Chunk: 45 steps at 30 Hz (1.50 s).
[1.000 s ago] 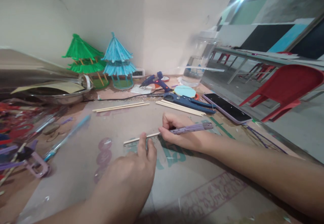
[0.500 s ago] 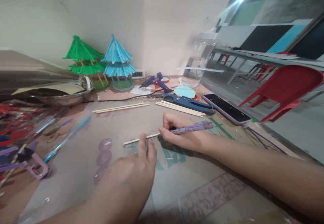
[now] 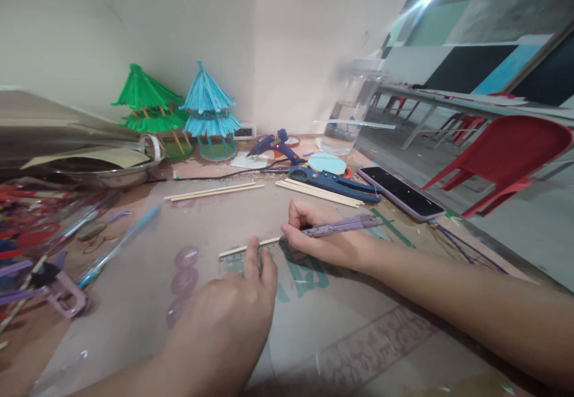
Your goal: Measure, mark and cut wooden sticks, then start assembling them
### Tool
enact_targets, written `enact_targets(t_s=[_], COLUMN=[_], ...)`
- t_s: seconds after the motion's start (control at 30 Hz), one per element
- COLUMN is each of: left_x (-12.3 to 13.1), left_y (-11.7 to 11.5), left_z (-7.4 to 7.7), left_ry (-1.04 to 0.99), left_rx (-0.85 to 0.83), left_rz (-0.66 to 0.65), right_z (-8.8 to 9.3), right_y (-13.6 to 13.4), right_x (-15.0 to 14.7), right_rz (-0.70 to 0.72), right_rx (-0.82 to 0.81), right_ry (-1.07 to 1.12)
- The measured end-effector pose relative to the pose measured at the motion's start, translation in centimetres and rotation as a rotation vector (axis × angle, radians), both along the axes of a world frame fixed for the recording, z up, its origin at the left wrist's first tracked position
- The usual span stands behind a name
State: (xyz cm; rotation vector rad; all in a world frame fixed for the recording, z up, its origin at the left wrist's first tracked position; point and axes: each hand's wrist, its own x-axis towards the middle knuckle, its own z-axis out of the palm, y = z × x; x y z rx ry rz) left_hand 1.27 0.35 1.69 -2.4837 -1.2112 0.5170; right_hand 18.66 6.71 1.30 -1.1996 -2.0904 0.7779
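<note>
My right hand (image 3: 320, 235) is closed round a purple pen (image 3: 347, 225), its tip at the right end of a thin wooden stick (image 3: 233, 250). The stick lies along the edge of a clear ruler (image 3: 278, 252) on the brown table. My left hand (image 3: 233, 304) presses two stretched fingers down on the ruler next to the stick, its other fingers curled.
Beyond lie two bundles of wooden sticks (image 3: 215, 191) (image 3: 320, 192), blue cutters (image 3: 334, 180), a blue glue gun (image 3: 275, 143), a phone (image 3: 401, 192) and a light blue disc (image 3: 327, 162). Green (image 3: 147, 110) and blue (image 3: 210, 113) stick pagodas stand at the wall. Pens, purple scissors (image 3: 63, 292) and clutter fill the left.
</note>
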Motion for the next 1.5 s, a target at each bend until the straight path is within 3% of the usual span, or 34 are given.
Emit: enact_targets(t_s=[0.87,1.5], left_x=[0.02,-0.30], left_y=[-0.17,-0.20], left_z=[0.35,0.16], left_ry=[0.045,-0.006], left_rx=[-0.024,0.074], left_rz=[0.009,-0.046], right_z=[-0.50,-0.13], right_y=[0.09,0.04], right_x=[0.05,0.06], right_rz=[-0.007,0.008], right_rx=[-0.004,0.013], right_ry=[0.054,0.056])
